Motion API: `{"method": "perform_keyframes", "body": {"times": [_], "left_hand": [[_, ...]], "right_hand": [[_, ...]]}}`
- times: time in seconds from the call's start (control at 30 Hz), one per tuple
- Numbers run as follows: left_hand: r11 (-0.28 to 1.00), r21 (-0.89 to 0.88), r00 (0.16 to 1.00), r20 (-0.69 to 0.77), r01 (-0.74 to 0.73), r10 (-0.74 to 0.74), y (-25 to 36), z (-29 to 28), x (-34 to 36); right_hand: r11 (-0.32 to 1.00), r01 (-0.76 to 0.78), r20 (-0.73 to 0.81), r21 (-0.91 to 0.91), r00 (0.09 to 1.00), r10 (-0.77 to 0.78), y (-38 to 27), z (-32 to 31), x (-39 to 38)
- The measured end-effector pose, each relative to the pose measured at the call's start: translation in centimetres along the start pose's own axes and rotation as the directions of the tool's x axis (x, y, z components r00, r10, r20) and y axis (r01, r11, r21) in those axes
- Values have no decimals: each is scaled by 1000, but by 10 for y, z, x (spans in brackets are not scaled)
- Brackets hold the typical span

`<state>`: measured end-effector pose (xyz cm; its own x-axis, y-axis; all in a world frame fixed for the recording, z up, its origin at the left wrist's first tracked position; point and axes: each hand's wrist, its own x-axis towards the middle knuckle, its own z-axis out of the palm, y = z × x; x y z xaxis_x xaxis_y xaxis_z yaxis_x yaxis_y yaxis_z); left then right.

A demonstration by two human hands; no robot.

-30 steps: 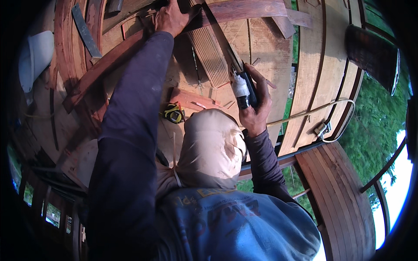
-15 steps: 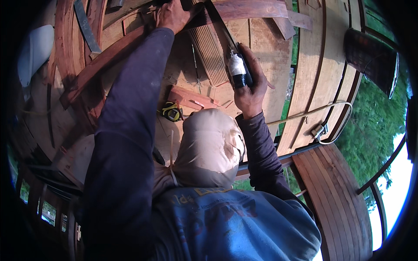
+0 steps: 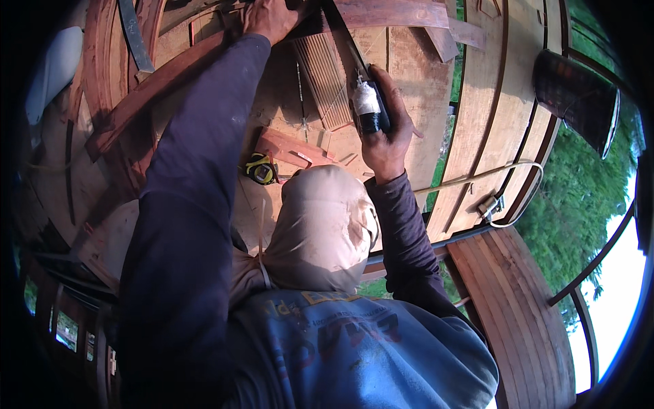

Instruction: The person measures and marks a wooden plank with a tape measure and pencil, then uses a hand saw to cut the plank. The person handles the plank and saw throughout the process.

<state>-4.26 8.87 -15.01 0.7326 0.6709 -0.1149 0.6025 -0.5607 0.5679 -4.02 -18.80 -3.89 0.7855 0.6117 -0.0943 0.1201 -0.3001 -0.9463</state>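
My right hand (image 3: 390, 133) is closed round the handle of a handsaw (image 3: 368, 105), which is wrapped in white and black tape. From there the dark blade slants up and left to a long reddish wooden board (image 3: 381, 13) near the top edge. My left hand (image 3: 270, 19) grips that board left of the blade; its fingertips are partly cut off by the frame. Between my forearms lie a yellow and black tape measure (image 3: 261, 169), a short reddish wood offcut (image 3: 289, 146) and a ribbed wooden plank (image 3: 323, 82).
Rounded beige cloth (image 3: 320, 225) and blue printed cloth (image 3: 368, 347) fill the lower middle. A dark metal strip (image 3: 135, 37) lies among reddish boards at the upper left. A pale cable with a plug (image 3: 489, 206) rests on planks at the right, near a black object (image 3: 575, 95).
The whole view has shifted slightly, moving everything a little left and up. My hands keep their grips, and the saw stays in nearly the same place against the board.
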Motion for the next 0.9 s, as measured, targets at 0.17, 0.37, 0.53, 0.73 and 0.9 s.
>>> {"method": "perform_keyframes", "body": {"times": [0.17,0.37,0.53,0.73,0.9], "left_hand": [[1000,-7,1000,-3,-13,13,-5,5,0],[1000,9,999,-36,-27,27,-14,15,1],[998,52,999,-29,-43,44,-7,6,-2],[1000,25,1000,-23,-9,9,-5,6,1],[999,35,1000,-30,-2,3,-6,4,-2]], "right_hand": [[998,-4,-31,58,999,6,-42,-40,-90],[1000,-27,10,15,1000,27,-7,-6,-12],[991,-111,30,-76,993,114,-11,-10,-37],[997,-63,10,-45,998,64,-40,-38,-94],[1000,16,42,-25,999,-15,14,9,2]]}}
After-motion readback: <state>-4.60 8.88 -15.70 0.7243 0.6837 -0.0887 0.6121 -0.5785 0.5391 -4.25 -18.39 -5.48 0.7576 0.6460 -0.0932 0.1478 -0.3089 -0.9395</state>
